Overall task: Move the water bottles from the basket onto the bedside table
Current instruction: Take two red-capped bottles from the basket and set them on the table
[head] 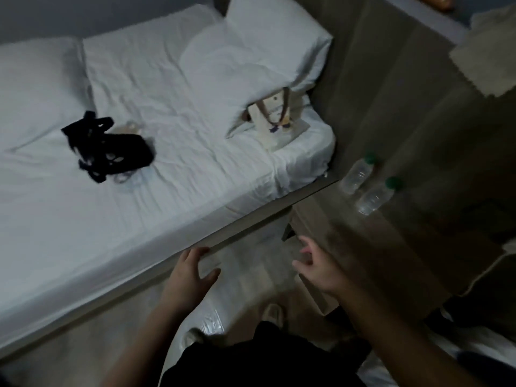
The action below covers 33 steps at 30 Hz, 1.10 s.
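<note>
Left hand (192, 270) open and empty, right hand (318, 268) likewise, fingers spread

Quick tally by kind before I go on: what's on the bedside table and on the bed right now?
Bottles on the table, green caps: 2
Tote bags on the bed: 1
Black items on the bed, too blurred to name: 1
Pillows: 3
Total: 7
</note>
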Available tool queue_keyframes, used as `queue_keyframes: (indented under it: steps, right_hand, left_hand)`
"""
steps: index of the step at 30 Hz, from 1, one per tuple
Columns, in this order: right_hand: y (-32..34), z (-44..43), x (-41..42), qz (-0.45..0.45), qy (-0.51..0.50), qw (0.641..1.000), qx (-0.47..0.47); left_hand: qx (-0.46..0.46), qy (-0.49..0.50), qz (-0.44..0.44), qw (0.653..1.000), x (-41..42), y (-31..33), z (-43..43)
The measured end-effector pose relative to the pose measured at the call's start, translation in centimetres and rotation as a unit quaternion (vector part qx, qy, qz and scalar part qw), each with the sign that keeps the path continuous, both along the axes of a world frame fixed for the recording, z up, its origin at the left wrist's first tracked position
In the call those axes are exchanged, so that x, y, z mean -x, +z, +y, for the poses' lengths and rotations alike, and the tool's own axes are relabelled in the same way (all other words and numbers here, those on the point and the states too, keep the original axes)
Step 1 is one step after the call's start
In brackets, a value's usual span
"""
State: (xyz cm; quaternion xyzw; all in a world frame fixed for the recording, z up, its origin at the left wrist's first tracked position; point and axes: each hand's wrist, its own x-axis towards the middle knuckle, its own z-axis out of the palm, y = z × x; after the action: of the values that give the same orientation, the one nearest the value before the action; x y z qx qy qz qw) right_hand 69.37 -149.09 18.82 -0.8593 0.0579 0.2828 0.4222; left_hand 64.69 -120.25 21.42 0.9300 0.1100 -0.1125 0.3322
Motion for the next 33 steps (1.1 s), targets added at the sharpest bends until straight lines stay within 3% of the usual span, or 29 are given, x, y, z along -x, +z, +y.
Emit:
queue_keyframes:
  steps: [8,23,33]
  right_hand:
    - [1.1,10.3,3.1,-0.033,0.123,0.991,0.028]
    - [1.2,42.3,21.5,-0.078,0.243,0.967,-0.010]
    - [1.8,54.1,25.0,-0.099,0.367,0.925,0.011]
  left_hand:
    - [0.006,0.091,0.004,0.996,9.1,0.1,8.5]
    - [0.006,0.259,-0.008,0.966,35.3,0.5,32.6]
    - [0.024,0.368,-0.045,0.928,41.8,0.2,40.9]
